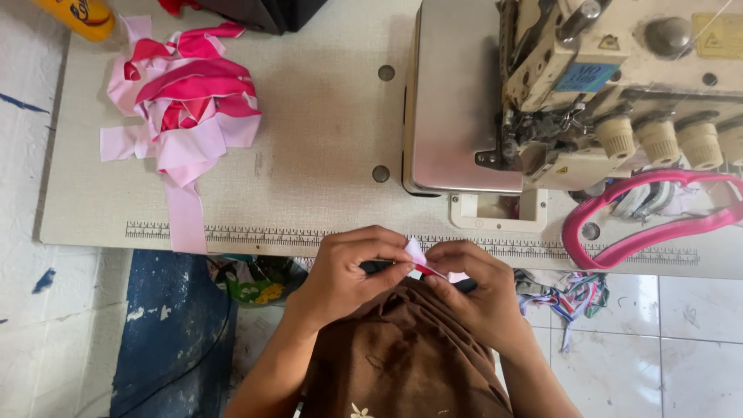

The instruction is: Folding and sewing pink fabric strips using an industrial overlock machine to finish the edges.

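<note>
**At the table's front edge, two hands pinch one small scrap**

Just below the printed ruler strip (309,234) along the near edge of the table (325,155), both hands meet over the person's lap. The left hand (348,271) and the right hand (472,282) are drawn close together, fingertips nipped shut on a small pale pink fabric piece (416,251) with a sliver of red at its lower edge. It sits between the two thumbs, held off the table, above brown cloth (402,356) covering the lap.

Here is the risk, as I judge it: that piece is tiny and the hold is fingertips only. One slack pinch and it could drop into the lap or slip past it to the tiled floor (665,340), where loose offcuts (573,298) already lie, and it would be hard to pick out. If layers are being lined up, a small twist of either hand could pull the edges out of line. Whether something dark lies under the fingers, I cannot tell.

Now the surroundings. The table is a cream, woven-textured top with round plugs set into it. At right stands a beige overlock sewing machine (588,85) with a steel plate and a row of tension knobs; a bright pink band (642,224) loops beside it. Far left, well apart from the hands, lies a pile of pink and light pink fabric strips (182,101), one strip trailing over the ruler. A yellow bottle (77,15) peeks in at the top corner. Below, blue-painted flooring at left.
</note>
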